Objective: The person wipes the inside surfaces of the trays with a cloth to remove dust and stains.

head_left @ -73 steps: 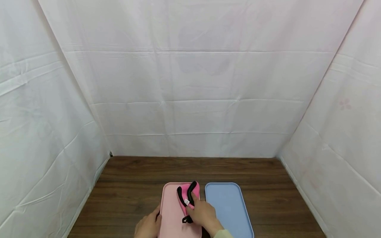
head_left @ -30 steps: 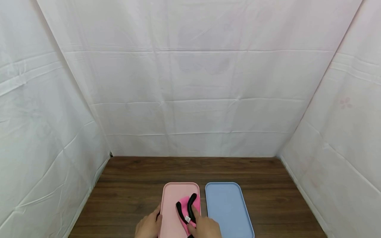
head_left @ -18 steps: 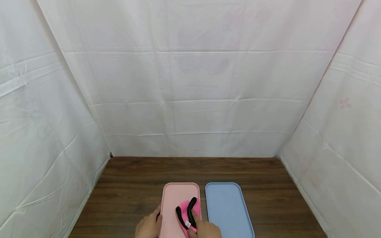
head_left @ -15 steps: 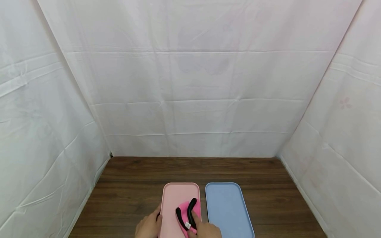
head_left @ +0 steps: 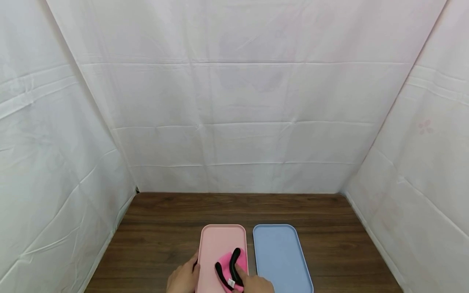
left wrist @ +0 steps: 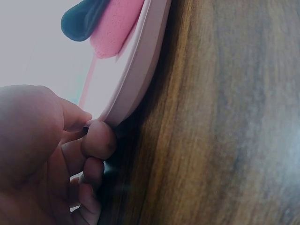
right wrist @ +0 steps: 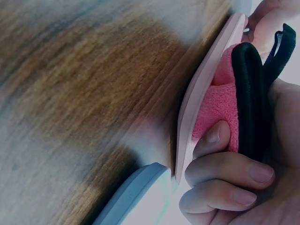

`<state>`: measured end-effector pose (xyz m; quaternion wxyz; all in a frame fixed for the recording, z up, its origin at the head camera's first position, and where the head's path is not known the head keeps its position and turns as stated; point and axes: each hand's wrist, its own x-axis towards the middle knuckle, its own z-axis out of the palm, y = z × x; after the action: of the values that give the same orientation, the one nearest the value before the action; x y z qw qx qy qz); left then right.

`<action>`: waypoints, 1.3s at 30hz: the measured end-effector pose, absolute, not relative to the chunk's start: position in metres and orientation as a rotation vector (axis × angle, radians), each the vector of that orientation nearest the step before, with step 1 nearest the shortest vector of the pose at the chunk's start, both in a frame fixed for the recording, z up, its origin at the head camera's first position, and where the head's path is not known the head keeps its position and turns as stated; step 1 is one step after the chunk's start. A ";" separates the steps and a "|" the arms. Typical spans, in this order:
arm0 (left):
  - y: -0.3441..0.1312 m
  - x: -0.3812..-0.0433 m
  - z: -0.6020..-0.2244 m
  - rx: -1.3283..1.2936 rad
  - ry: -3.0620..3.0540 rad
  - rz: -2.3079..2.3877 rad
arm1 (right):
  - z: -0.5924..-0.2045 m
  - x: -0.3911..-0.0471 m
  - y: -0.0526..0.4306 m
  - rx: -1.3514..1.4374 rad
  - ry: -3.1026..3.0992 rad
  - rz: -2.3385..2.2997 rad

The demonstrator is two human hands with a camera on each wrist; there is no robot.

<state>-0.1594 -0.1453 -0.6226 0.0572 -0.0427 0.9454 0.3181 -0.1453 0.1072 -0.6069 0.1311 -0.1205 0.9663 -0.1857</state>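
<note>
My left hand (head_left: 182, 278) pinches the left rim of a pink tray (head_left: 209, 240), its thumb and index finger meeting at the edge in the left wrist view. On the tray's near right part lies a folded pink fleece cloth (head_left: 225, 260) with thick black edging and a small white label (head_left: 231, 282). My right hand (head_left: 258, 284) holds this cloth down against the tray, index finger along the black trim. The right wrist view shows its fingers curled at the pink fabric (right wrist: 218, 105), and a black hanging loop (right wrist: 283, 47) stands out at the cloth's end.
A blue tray (head_left: 278, 252) lies just right of the pink one, a narrow strip of wood between them. Both rest on a dark wooden table (head_left: 157, 228). White curtains (head_left: 234, 146) close in the back and both sides.
My right hand has dragged the cloth from the tray's far right end toward its near side, the last stretch slowly. My left hand has stayed at the rim.
</note>
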 end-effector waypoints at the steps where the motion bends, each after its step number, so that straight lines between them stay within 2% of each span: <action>1: -0.145 -0.159 -0.622 -0.129 2.869 0.964 | -0.607 -0.146 0.108 -0.359 2.798 -0.542; 12: -0.145 -0.159 -0.623 -0.129 2.879 0.952 | -0.599 -0.149 0.111 -0.373 2.706 -0.523; 24: -0.144 -0.159 -0.625 -0.154 2.901 0.935 | -0.594 -0.150 0.109 -0.571 2.722 -0.516; 39: -0.144 -0.160 -0.626 -0.156 2.892 0.933 | -0.589 -0.155 0.103 -0.662 2.639 -0.589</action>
<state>-0.1603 -0.1443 -0.6263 0.0494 -0.0514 0.9492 0.3064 -0.1550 0.1033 -0.5887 0.1779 -0.2339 0.9329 -0.2080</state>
